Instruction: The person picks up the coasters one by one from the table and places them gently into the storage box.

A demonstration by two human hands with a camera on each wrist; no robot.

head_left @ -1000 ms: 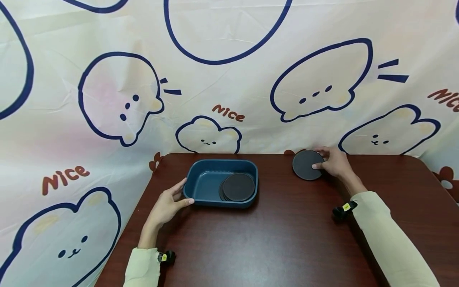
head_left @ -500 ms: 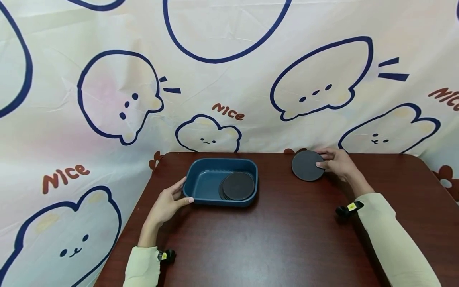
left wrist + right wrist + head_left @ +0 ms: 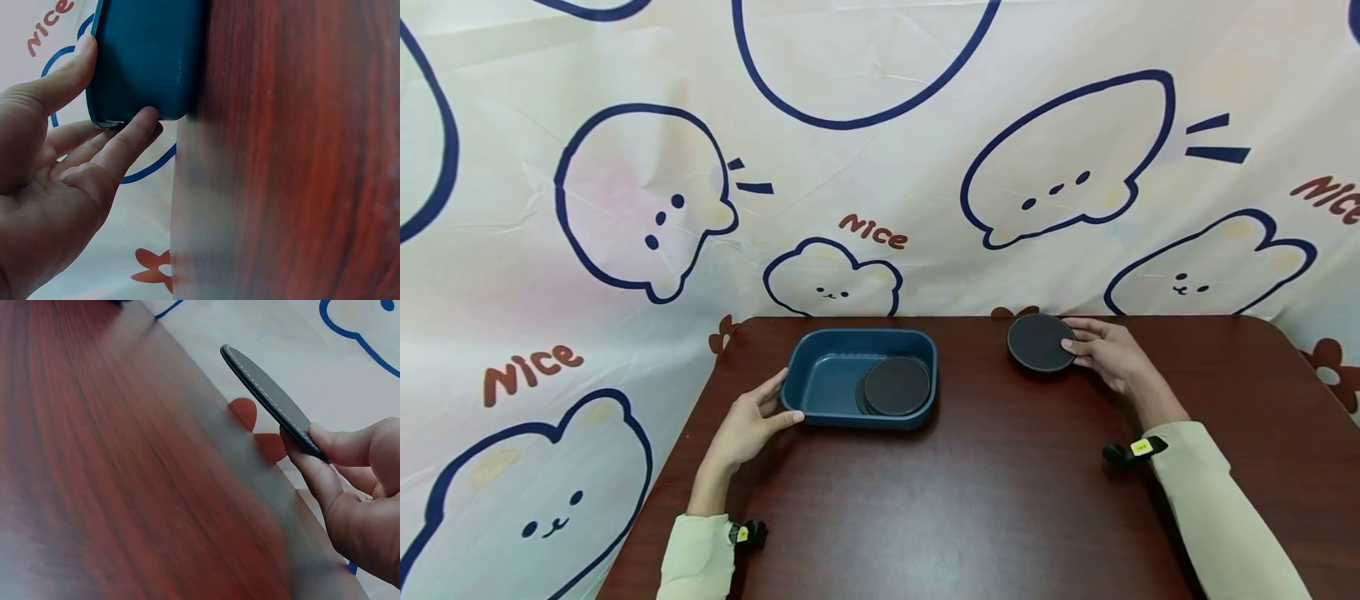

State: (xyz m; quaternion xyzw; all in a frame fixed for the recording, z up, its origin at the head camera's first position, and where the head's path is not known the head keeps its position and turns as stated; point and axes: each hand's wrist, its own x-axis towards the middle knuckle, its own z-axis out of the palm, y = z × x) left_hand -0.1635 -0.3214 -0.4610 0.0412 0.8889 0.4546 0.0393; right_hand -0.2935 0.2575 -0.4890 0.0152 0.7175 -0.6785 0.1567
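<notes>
Toward the near left part of the desk (image 3: 970, 500), the left hand (image 3: 745, 429) rests against the left end of the bin (image 3: 820, 379). Its thumb lies along the rim and its fingers (image 3: 122, 140) touch the outer wall, nearly straight rather than wrapped round. That reads as a steadying touch, enough to keep the bin from sliding on the smooth wood, not a grip for lifting. The sleeve (image 3: 696, 558) and a small black clip (image 3: 747, 533) sit close to the near edge.

In the bin's right half lie dark round discs (image 3: 895, 386), one stacked on another and slightly offset, flat on the bottom. The left half of the bin is bare, and the bin itself stands square, a little left of the desk's middle.

Further back, near the far edge and right of the middle, the right hand (image 3: 1108, 354) pinches another disc (image 3: 1037, 342) by its right rim, thumb on top and fingers (image 3: 319, 481) beneath. The right wrist view shows the disc (image 3: 269, 400) tilted and clear of the wood, so only its edge is held; a thin flat piece is easiest to raise that way, since fingers cannot get under it while it lies flat. This disc is well apart from the bin.

Behind the far edge hangs a cloth (image 3: 880, 150) printed with bears.
</notes>
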